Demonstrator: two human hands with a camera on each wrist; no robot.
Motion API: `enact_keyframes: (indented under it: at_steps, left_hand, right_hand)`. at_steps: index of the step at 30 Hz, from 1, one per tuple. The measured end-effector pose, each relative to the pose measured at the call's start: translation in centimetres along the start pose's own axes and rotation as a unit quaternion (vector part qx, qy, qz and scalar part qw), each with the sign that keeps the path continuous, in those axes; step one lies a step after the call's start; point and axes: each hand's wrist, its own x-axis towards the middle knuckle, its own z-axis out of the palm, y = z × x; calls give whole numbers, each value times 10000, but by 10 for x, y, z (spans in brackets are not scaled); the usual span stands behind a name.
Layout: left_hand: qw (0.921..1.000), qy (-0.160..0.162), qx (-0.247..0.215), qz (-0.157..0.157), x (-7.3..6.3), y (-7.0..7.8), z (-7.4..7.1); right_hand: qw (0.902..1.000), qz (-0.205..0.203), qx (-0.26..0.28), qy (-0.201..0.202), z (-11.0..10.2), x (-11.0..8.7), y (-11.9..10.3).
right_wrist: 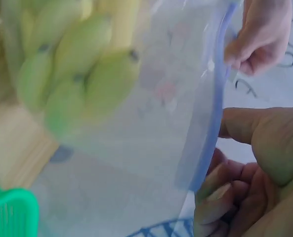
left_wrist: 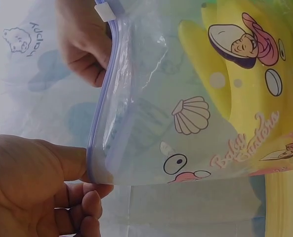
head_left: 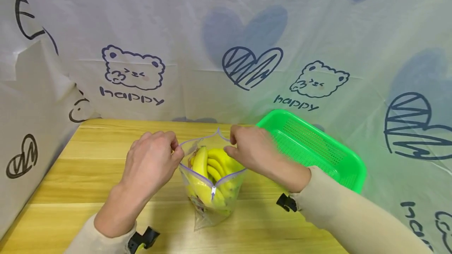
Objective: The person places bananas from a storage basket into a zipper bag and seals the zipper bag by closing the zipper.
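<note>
A clear zip bag (head_left: pixel 219 203) with a purple slider seal stands on the table, its mouth spread open. Yellow bananas (head_left: pixel 200 164) fill it, and their greenish tips (right_wrist: pixel 79 79) show through the plastic. My left hand (head_left: pixel 152 164) pinches the left corner of the bag's rim between thumb and fingers. At the opposite side, my right hand (head_left: pixel 254 148) grips the rim, thumb on one face and curled fingers behind. The white slider (head_left: pixel 213 190) sits on the near edge of the seal. Printed shells and cartoon figures decorate the side in the left wrist view.
A green plastic basket (head_left: pixel 318 148) with mesh sides lies behind and right of the bag, partly behind my right forearm. The wooden table (head_left: pixel 99 160) ends at a white cloth backdrop (head_left: pixel 190 50) printed with hearts and bears.
</note>
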Motion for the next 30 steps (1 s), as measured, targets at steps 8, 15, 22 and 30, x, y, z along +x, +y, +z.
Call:
enact_keyframes:
  at_steps: [8, 15, 22, 30]
  left_hand:
    - [9999, 84, 17, 87, 0, -1, 2]
    - [9995, 208, -88, 207, 2, 3, 4]
    - [9977, 298, -150, 598, 5, 10, 7]
    - [9949, 499, -64, 879, 9, 5, 15]
  right_hand:
    - [9991, 383, 87, -153, -1, 1, 25]
    - [9958, 101, 731, -539, -2, 1, 29]
    - [9690, -518, 2134, -1133, -5, -11, 15]
    - [9289, -693, 3219, -1695, 5, -15, 28]
